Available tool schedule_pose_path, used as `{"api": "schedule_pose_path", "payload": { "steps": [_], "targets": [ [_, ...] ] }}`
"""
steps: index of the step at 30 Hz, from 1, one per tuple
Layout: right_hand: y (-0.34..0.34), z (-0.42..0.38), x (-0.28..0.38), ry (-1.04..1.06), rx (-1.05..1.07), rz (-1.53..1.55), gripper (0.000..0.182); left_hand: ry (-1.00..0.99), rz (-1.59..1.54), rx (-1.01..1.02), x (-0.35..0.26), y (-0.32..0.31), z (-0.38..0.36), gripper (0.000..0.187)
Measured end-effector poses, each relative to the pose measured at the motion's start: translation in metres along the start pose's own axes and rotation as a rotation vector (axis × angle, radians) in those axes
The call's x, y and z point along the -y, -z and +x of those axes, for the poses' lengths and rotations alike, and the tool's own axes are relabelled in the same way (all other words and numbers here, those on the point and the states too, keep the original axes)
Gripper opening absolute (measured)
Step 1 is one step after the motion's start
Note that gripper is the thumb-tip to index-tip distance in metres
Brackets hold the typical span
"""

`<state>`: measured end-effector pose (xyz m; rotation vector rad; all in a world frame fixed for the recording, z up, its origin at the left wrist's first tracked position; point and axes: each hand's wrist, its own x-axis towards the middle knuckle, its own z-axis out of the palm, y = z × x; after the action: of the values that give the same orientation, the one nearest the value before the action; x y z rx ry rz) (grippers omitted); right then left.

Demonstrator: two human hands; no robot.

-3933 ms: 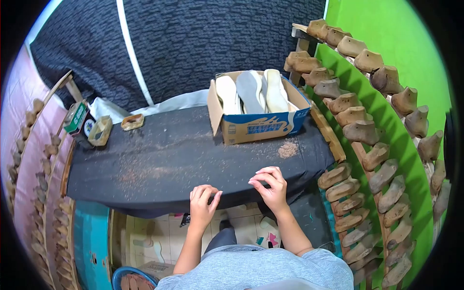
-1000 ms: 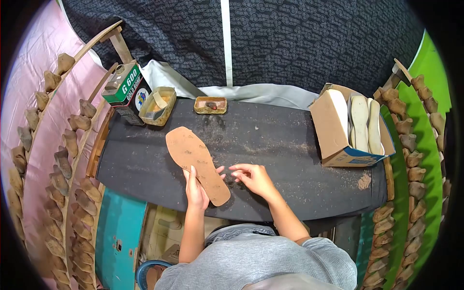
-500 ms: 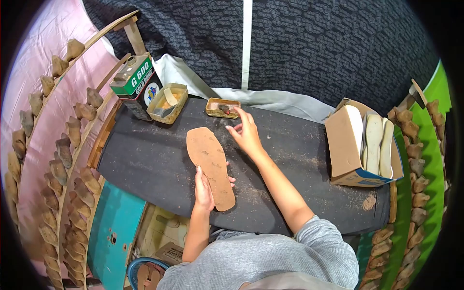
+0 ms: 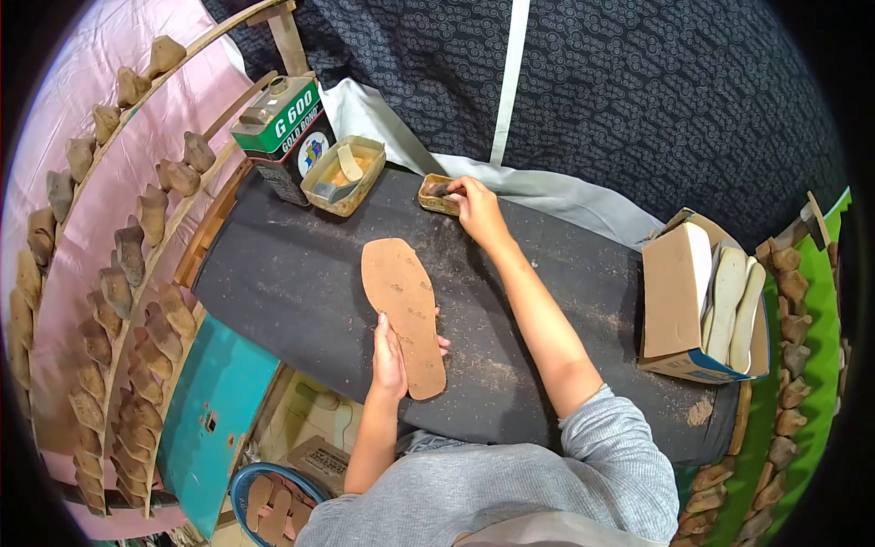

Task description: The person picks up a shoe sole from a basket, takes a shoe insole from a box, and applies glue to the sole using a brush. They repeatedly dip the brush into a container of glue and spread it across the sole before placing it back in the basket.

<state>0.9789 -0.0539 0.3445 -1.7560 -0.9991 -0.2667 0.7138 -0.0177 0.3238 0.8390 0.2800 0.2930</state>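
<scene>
A brown sole-shaped piece (image 4: 403,310) is held over the near part of the black-covered table (image 4: 556,346), its long axis running away from the body, the broad end farthest off and leaning slightly left. The left hand (image 4: 390,365) clasps its narrower half, thumb on the upper face and fingers passing underneath, their tips showing at the right edge. Beyond the broad end and a little to the right sits a small tray (image 4: 439,207); the right hand (image 4: 480,211) is by far the nearer to it, its arm stretched past the piece's right side. The right fingertips are drawn together at a dark object (image 4: 438,190) in the tray, though I cannot tell whether they grip it. Left of the tray stand a larger tub (image 4: 365,193) and a G 600 tin (image 4: 290,146); well to the right is a cardboard box (image 4: 670,301) of pale soles (image 4: 726,292).
</scene>
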Motion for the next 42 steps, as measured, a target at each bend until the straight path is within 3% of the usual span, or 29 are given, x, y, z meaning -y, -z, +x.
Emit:
{"api": "schedule_pose_path", "payload": {
  "steps": [13,26,29,33,35,38,40,42],
  "targets": [
    [0.054,0.023,-0.004,-0.005,0.068,-0.147,0.008,0.038,0.003,0.005,0.007,-0.002,0.014,0.064],
    [0.051,0.021,-0.018,0.053,0.069,-0.148,0.012,0.082,0.016,0.012,0.010,-0.007,0.017,0.064],
    [0.052,0.018,-0.018,0.031,-0.055,-0.028,0.011,0.076,0.033,0.003,0.008,-0.007,0.016,0.064],
    [0.053,0.013,-0.018,0.007,0.008,-0.066,0.012,0.081,0.020,0.010,0.009,-0.007,0.016,0.064],
    [0.057,0.011,-0.012,-0.006,-0.059,-0.021,0.012,0.072,0.018,0.021,0.007,-0.010,0.015,0.064],
    [0.069,0.001,0.021,-0.015,-0.182,0.034,0.010,0.045,0.017,0.041,0.004,-0.011,0.012,0.064],
    [0.073,-0.010,0.046,-0.019,-0.313,0.229,0.010,0.033,0.028,0.051,0.001,-0.012,0.011,0.064],
    [0.080,-0.028,0.071,-0.026,-0.310,0.301,0.011,0.022,0.041,0.061,-0.002,-0.014,0.009,0.065]
  ]
}}
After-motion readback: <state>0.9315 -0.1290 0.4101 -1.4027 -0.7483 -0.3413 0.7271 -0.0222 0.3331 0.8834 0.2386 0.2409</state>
